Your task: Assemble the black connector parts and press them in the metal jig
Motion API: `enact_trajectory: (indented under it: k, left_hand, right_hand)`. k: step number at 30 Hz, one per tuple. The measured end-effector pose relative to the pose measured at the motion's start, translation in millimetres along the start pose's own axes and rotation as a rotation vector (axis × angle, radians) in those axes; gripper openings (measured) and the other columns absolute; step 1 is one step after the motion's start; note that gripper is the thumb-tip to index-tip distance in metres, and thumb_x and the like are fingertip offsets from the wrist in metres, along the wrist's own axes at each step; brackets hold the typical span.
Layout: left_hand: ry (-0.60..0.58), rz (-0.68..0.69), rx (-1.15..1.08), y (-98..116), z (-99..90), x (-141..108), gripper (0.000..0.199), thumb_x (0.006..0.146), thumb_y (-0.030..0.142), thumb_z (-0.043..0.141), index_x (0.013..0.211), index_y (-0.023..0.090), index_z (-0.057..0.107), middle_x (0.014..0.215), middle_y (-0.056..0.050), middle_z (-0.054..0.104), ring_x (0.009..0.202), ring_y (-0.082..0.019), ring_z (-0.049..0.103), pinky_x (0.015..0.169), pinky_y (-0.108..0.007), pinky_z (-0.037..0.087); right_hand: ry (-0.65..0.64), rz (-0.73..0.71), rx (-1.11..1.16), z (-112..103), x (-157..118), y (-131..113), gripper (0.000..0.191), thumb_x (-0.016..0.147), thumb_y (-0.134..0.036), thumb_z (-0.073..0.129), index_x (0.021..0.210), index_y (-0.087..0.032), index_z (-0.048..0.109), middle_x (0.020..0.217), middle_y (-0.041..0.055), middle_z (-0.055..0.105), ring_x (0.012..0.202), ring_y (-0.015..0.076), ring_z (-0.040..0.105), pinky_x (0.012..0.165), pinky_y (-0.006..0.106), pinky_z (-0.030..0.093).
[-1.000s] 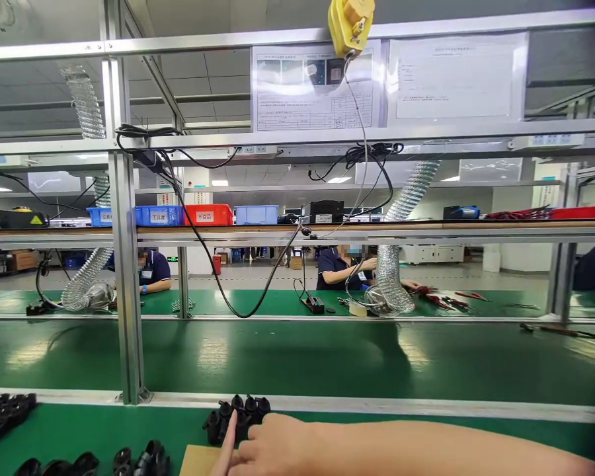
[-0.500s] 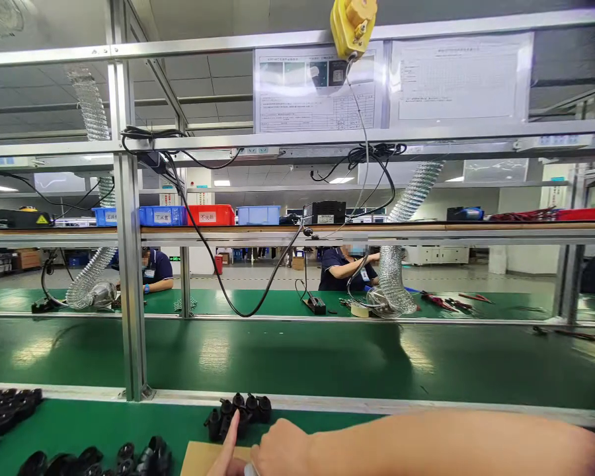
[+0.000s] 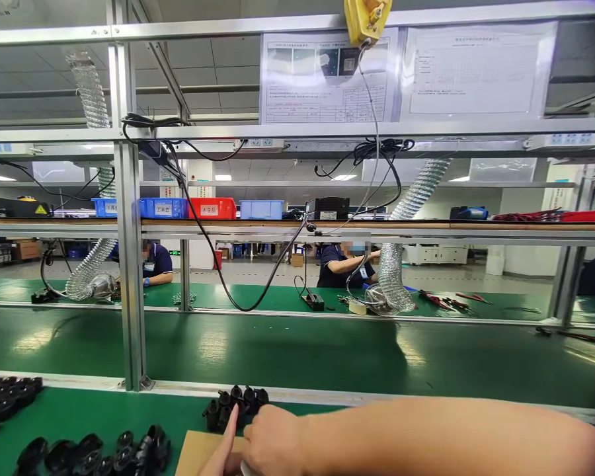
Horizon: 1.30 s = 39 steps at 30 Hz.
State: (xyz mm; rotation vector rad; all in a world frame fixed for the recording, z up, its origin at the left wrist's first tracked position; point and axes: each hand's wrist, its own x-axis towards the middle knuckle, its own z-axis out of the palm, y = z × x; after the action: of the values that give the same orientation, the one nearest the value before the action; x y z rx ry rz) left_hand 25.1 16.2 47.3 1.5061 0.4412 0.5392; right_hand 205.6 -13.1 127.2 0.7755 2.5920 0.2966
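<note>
At the bottom edge, my right hand (image 3: 274, 433) is closed, its fingers curled down over something I cannot make out. My left hand (image 3: 222, 452) is right beside it, with one digit pointing up and the other fingers cut off by the frame. A small pale grey piece (image 3: 246, 469) shows between the two hands, mostly hidden. Both hands are over a brown cardboard piece (image 3: 192, 451). Just beyond my fingertips stands a cluster of small black plastic parts with narrow tops (image 3: 223, 408).
Several black round parts (image 3: 62, 455) lie left of the cardboard, and more black rings (image 3: 7, 400) farther left. A metal post (image 3: 129, 264) rises from the green bench (image 3: 277, 350). A black cable (image 3: 213, 277) hangs in front. Two people sit across the bench.
The view has tilted slightly down, so the bench and parts appear a little higher. My hands stay together, and the right hand has shifted slightly left.
</note>
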Motion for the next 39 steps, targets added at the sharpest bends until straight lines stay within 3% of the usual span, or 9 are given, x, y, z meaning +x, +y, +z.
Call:
enact_trajectory:
  k: [4,7,11,17,23,26,32,36,39]
  left_hand:
    - [-0.029,0.028,0.036,5,3.8,-3,0.116,0.094,0.048,0.073,0.167,0.031,-0.015,0.1,-0.003,0.077,0.105,-0.03,0.073,0.108,-0.047,0.05]
    - [-0.038,0.059,0.077,6,5.1,0,0.122,0.089,0.045,0.078,0.167,0.031,-0.016,0.114,-0.006,0.076,0.113,-0.033,0.072,0.107,-0.046,0.052]
    - [-0.007,0.06,0.114,-4,0.9,6,0.124,0.088,0.045,0.079,0.169,0.024,-0.013,0.121,-0.011,0.075,0.123,-0.039,0.068,0.108,-0.048,0.053]
    - [0.079,0.04,0.176,-24,-1.5,19,0.112,0.09,0.046,0.076,0.172,0.025,0.003,0.153,-0.01,0.063,0.154,-0.038,0.044,0.127,-0.046,0.035]
    - [0.174,0.01,0.131,-45,-2.2,31,0.12,0.084,0.047,0.082,0.173,0.024,0.005,0.156,-0.012,0.06,0.153,-0.041,0.044,0.128,-0.05,0.032]
    - [0.221,-0.044,0.121,-53,-3.1,30,0.121,0.083,0.049,0.083,0.173,0.023,0.005,0.15,-0.013,0.064,0.147,-0.042,0.051,0.126,-0.05,0.034]
    - [0.102,-0.015,0.077,-37,-2.7,16,0.12,0.088,0.048,0.079,0.171,0.023,-0.003,0.115,-0.01,0.077,0.124,-0.039,0.068,0.119,-0.05,0.041]
    - [0.131,0.016,0.126,-28,-0.1,15,0.121,0.086,0.058,0.079,0.172,0.028,0.0,0.134,-0.014,0.07,0.138,-0.042,0.057,0.123,-0.055,0.035]
    - [0.208,0.064,0.281,-43,1.4,15,0.137,0.074,0.069,0.084,0.172,0.024,0.0,0.166,-0.02,0.043,0.16,-0.047,0.026,0.132,-0.058,0.018]
  right_hand:
    - [0.003,0.256,0.026,6,-10,-13,0.017,0.092,-0.028,0.068,0.103,-0.015,0.073,0.084,0.0098,0.078,0.064,0.0254,0.072,0.043,0.032,0.038]
    - [0.164,-0.006,-0.089,-7,-33,2,0.053,0.088,-0.044,0.078,0.128,-0.014,0.061,0.101,0.0112,0.078,0.067,0.0254,0.071,0.043,0.033,0.034]
    - [0.315,-0.403,-0.262,-17,-43,28,0.026,0.104,-0.035,0.06,0.124,-0.019,0.063,0.115,0.0093,0.071,0.084,0.0213,0.069,0.05,0.034,0.038]
    - [0.284,-0.56,-0.224,-4,-17,38,0.031,0.104,-0.048,0.056,0.104,-0.019,0.067,0.103,0.0102,0.068,0.095,0.0248,0.065,0.058,0.037,0.043]
    - [0.218,-0.566,-0.134,3,-5,41,0.017,0.093,-0.038,0.066,0.092,-0.022,0.065,0.106,0.0142,0.07,0.095,0.0295,0.066,0.066,0.039,0.048]
    - [0.219,-0.477,-0.137,9,-3,30,0.028,0.086,-0.038,0.073,0.098,-0.013,0.069,0.097,0.0155,0.072,0.082,0.0293,0.068,0.064,0.04,0.049]
    - [0.173,0.129,-0.069,29,0,-8,0.025,0.088,-0.028,0.071,0.104,-0.009,0.072,0.085,0.0134,0.076,0.064,0.0269,0.068,0.052,0.038,0.042]
    - [0.183,0.149,-0.037,21,-10,-10,0.035,0.088,-0.042,0.076,0.103,-0.01,0.072,0.089,0.0134,0.076,0.07,0.0266,0.069,0.052,0.035,0.039]
    - [0.133,0.046,-0.02,3,-27,0,0.053,0.08,-0.054,0.081,0.108,-0.011,0.068,0.093,0.0126,0.075,0.073,0.0276,0.069,0.051,0.035,0.035]
